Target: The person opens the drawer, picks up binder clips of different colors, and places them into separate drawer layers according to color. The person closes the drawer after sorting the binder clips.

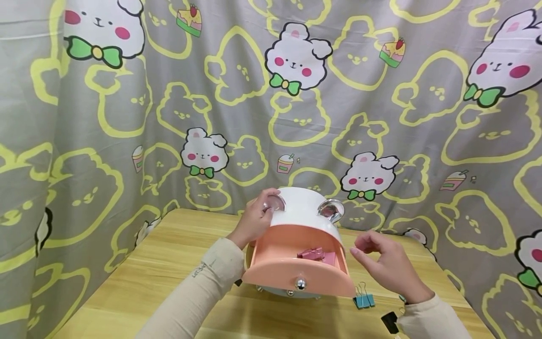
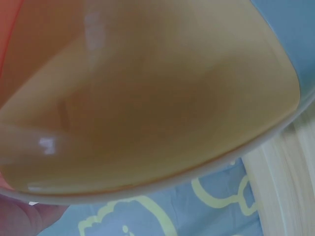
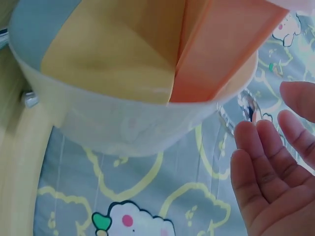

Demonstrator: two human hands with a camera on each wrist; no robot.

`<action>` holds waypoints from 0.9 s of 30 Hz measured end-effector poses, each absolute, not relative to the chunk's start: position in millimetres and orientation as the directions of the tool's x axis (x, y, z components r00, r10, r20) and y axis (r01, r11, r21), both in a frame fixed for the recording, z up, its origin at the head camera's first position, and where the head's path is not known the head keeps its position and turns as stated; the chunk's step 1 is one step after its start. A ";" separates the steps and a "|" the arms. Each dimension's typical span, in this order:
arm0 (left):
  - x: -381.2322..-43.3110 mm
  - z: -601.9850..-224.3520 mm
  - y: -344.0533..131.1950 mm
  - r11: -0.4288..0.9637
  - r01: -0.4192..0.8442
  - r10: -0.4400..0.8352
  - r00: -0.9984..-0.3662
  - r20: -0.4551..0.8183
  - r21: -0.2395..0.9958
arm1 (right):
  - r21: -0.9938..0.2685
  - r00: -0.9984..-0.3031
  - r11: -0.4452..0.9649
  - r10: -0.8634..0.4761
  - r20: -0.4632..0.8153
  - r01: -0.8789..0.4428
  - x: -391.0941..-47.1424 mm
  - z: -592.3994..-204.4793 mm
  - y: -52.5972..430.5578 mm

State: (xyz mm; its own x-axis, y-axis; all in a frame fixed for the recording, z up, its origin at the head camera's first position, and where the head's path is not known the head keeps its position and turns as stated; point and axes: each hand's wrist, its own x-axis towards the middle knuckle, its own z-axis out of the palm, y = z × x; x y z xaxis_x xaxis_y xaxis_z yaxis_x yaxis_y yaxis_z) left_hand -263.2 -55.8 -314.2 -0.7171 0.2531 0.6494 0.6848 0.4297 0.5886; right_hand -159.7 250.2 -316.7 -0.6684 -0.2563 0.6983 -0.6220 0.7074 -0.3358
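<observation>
A white desktop drawer box (image 1: 302,202) with silver ear-shaped handles stands on the table, its salmon-orange top drawer (image 1: 279,270) pulled out. Inside lie a metallic pink clip (image 1: 311,254) and a flat pink piece (image 1: 329,259). My left hand (image 1: 253,219) holds the box's left ear, thumb on its front and fingertips at its top; only a little of this hand shows in the left wrist view. To the right of the drawer hovers my right hand (image 1: 387,263), fingers relaxed and holding nothing. The right wrist view shows that hand (image 3: 275,177) beside the box wall.
On the wooden table (image 1: 161,268), a teal binder clip (image 1: 365,301) lies under the right hand's side of the drawer. A black binder clip (image 1: 389,322) sits closer, by the right sleeve. Behind the table hangs a grey patterned curtain (image 1: 250,113).
</observation>
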 end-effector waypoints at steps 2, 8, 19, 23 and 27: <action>-262.8 -314.2 -55.6 0.429 0.683 0.253 -0.719 0.648 0.591 | -0.342 -0.680 0.720 -0.241 0.693 -0.604 -157.7 -319.1 255.1; -261.7 -314.3 -55.6 0.419 0.684 0.251 -0.719 0.648 0.597 | -0.384 -0.711 0.736 -0.184 0.679 -0.558 -149.3 -326.0 267.6; -261.3 -315.2 -55.1 0.421 0.682 0.251 -0.722 0.645 0.598 | -0.423 -0.785 0.788 -0.121 0.607 -0.448 -145.6 -346.5 295.4; -262.6 -315.1 -55.3 0.425 0.682 0.243 -0.719 0.651 0.595 | -0.430 -0.813 0.795 -0.131 0.567 -0.428 -146.3 -356.0 302.5; -263.0 -314.2 -55.0 0.423 0.688 0.240 -0.712 0.659 0.590 | -0.455 -0.868 0.805 -0.142 0.476 -0.381 -144.2 -364.2 308.0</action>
State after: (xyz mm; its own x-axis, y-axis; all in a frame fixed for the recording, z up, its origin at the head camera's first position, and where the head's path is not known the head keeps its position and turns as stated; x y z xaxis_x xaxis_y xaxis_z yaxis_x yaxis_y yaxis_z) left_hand -263.0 -55.0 -314.2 -0.7123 0.2401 0.6595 0.6883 0.4227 0.5895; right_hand -144.2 308.0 -364.2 -0.8677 -0.1422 0.4763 -0.3815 0.8049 -0.4546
